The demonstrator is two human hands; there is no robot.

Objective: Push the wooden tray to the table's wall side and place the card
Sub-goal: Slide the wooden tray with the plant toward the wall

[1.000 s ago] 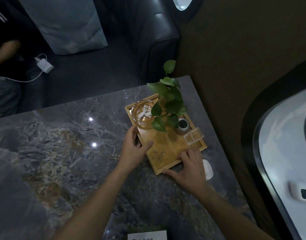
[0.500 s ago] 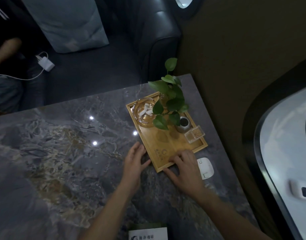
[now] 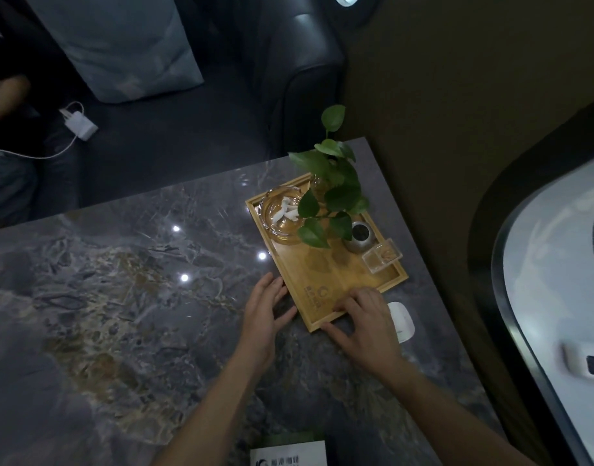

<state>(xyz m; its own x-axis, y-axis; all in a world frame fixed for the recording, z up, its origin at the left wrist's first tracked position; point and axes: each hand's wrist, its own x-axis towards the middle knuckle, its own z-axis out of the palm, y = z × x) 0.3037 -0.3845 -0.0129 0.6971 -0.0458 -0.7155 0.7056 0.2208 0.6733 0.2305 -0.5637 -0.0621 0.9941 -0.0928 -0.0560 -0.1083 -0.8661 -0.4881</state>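
Note:
A wooden tray (image 3: 325,280) lies on the dark marble table (image 3: 120,297), near the wall-side edge at the right. It carries a glass ashtray (image 3: 282,218), a leafy plant (image 3: 332,196) in a glass vase, a small metal pot (image 3: 358,236) and a clear box (image 3: 382,255). My left hand (image 3: 265,311) rests flat on the table beside the tray's near-left corner, fingers apart. My right hand (image 3: 362,317) lies over the tray's near edge, fingertips on its floor. A white card (image 3: 288,457) with dark print shows at the bottom edge.
A white oval device (image 3: 401,321) lies on the table right of my right hand. A dark leather sofa (image 3: 299,62) with a grey cushion (image 3: 114,45) and a white charger (image 3: 78,124) stands beyond the table. Another person's arm shows at far left.
The tray has slid toward the wall side. My left hand has come off the tray onto the table beside it. My right hand stays at the near edge.

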